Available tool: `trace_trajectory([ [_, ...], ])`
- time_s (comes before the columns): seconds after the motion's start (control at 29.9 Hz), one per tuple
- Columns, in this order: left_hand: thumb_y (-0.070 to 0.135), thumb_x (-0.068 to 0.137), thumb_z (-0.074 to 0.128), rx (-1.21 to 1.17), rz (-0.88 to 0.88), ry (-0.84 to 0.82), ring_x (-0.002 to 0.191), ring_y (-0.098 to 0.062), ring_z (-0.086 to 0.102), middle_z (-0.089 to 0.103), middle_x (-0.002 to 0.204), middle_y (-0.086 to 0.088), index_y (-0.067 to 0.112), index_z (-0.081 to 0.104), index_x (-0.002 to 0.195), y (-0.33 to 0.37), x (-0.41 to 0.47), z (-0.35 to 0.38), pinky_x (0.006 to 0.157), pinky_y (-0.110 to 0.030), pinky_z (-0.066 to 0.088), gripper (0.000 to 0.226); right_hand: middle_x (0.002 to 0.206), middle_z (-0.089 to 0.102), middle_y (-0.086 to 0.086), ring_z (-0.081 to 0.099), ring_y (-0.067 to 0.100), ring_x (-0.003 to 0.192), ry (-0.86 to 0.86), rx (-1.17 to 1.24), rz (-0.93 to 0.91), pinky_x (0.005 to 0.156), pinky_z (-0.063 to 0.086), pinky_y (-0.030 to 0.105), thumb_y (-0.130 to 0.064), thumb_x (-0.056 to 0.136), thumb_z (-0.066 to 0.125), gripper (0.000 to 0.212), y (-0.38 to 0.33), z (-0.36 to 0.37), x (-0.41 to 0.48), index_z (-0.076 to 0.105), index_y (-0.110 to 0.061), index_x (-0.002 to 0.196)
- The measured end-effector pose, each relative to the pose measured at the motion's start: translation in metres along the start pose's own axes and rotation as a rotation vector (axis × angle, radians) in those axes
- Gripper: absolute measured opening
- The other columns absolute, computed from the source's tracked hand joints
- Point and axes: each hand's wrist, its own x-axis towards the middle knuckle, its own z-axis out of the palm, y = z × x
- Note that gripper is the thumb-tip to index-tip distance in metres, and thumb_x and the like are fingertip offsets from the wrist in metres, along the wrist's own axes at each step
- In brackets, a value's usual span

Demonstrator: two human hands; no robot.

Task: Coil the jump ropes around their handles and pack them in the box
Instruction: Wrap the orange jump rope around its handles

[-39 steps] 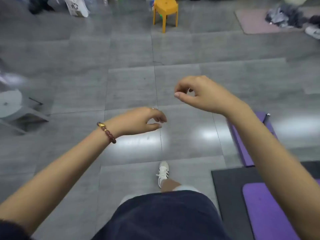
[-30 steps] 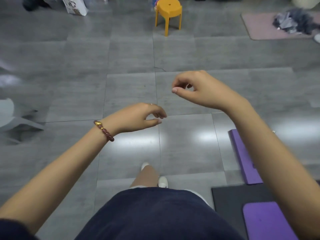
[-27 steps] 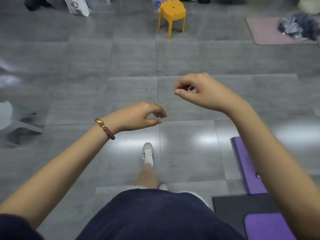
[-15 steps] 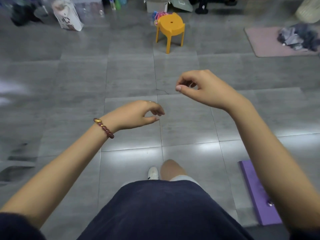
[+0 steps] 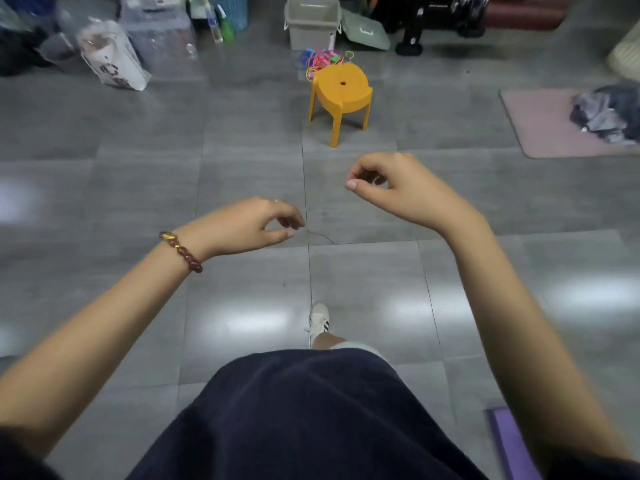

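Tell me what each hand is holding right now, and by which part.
Nothing: the left hand and right hand are loosely curled and empty. The jump ropes lie on the floor behind the orange stool.

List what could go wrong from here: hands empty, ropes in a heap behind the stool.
1. The jump ropes lie in one tangled heap on the floor; pulling one may drag or knot the rest.
2. The yellow stool stands between the person and the heap; a foot could catch it.
3. The grey box sits beyond the heap; loosely coiled ropes may unwind on the way over.
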Motion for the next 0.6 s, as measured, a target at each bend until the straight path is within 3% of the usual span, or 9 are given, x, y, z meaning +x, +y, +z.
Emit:
trace_trajectory([
  [0.1,0.024,0.092,0.055,-0.019,-0.024,0.030,0.101,-0.001,0.056,0.063,0.113,0.011,0.023,0.062,0.112,-0.026,0.047,-0.046,0.083,-0.022,0.044,0.021,0.086,0.066,-0.005,0.059,0.010,0.082,-0.038,-0.022,0.016,0.076,0.048,0.034,-0.023,0.093,0.054,0.011,0.023,-0.033,0.068,0.062,-0.023,0.086],
  [0.2,0.025,0.093,0.055,-0.022,-0.048,0.062,0.102,0.001,0.054,0.062,0.115,0.013,0.024,0.062,0.113,-0.054,0.086,-0.090,0.077,-0.013,0.039,0.022,0.086,0.066,-0.003,0.059,0.011,0.081,-0.031,-0.023,-0.010,0.072,0.046,0.026,-0.023,0.094,0.055,0.013,0.032,-0.062,0.139,0.064,-0.017,0.089],
  [0.3,0.024,0.092,0.056,-0.066,-0.051,0.085,0.102,0.002,0.055,0.063,0.114,0.012,0.023,0.062,0.112,-0.088,0.124,-0.125,0.086,-0.024,0.044,0.021,0.083,0.064,-0.006,0.057,0.010,0.080,-0.014,0.032,-0.018,0.069,0.043,0.021,-0.023,0.094,0.055,0.011,0.042,-0.079,0.208,0.063,-0.018,0.087],
  [0.47,0.018,0.091,0.058,-0.087,-0.033,0.104,0.098,-0.003,0.058,0.065,0.110,0.007,0.018,0.063,0.110,-0.168,0.198,-0.183,0.092,-0.031,0.045,0.020,0.087,0.068,0.004,0.061,0.023,0.081,-0.022,0.013,-0.017,0.074,0.047,0.037,-0.022,0.093,0.056,0.010,0.065,-0.089,0.327,0.064,-0.017,0.090],
  [0.53,0.015,0.090,0.058,-0.083,-0.012,0.110,0.096,-0.004,0.059,0.065,0.109,0.006,0.017,0.063,0.110,-0.201,0.228,-0.211,0.091,-0.033,0.046,0.020,0.087,0.068,0.004,0.061,0.019,0.080,0.008,0.024,-0.014,0.073,0.047,0.034,-0.021,0.092,0.057,0.009,0.070,-0.097,0.375,0.064,-0.017,0.089],
  [0.6,0.008,0.089,0.055,-0.084,0.001,0.087,0.097,-0.005,0.059,0.065,0.109,0.005,0.016,0.063,0.111,-0.231,0.255,-0.241,0.091,-0.031,0.045,0.025,0.083,0.066,0.001,0.057,0.004,0.072,0.036,0.056,0.007,0.067,0.044,0.021,-0.018,0.092,0.057,0.009,0.074,-0.106,0.420,0.063,-0.018,0.086],
])
